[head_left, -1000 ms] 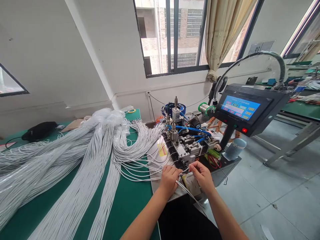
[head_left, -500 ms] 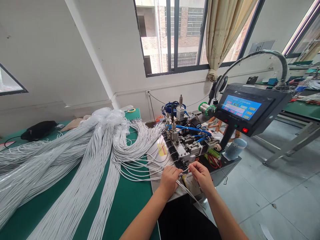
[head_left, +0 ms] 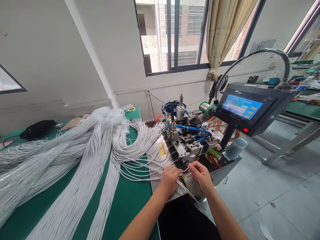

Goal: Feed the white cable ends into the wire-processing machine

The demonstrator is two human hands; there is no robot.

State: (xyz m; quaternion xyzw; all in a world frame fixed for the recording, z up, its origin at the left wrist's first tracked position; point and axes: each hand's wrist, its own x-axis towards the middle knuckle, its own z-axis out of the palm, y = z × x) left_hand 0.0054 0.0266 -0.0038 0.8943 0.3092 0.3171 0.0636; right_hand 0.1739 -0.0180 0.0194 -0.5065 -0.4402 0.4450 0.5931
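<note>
My left hand (head_left: 169,180) is closed round a few thin white cables (head_left: 140,166) at the front edge of a small metal machine (head_left: 186,146). My right hand (head_left: 201,175) pinches the end of a white cable right beside it, just in front of the machine's clamp. Both hands almost touch. More cables run from my left hand back to a large heap of white cable bundles (head_left: 75,166) lying on the green table (head_left: 130,200).
A black control box with a lit touch screen (head_left: 241,107) stands on a post to the right, under a curved hose. Blue air tubes (head_left: 190,128) loop over the machine. Red-handled scissors (head_left: 212,161) and a grey cup (head_left: 235,148) sit right of it. A black bag (head_left: 37,129) lies far left.
The machine's upright cylinder at the back has shifted slightly right. My hands have stayed in place on the cables.
</note>
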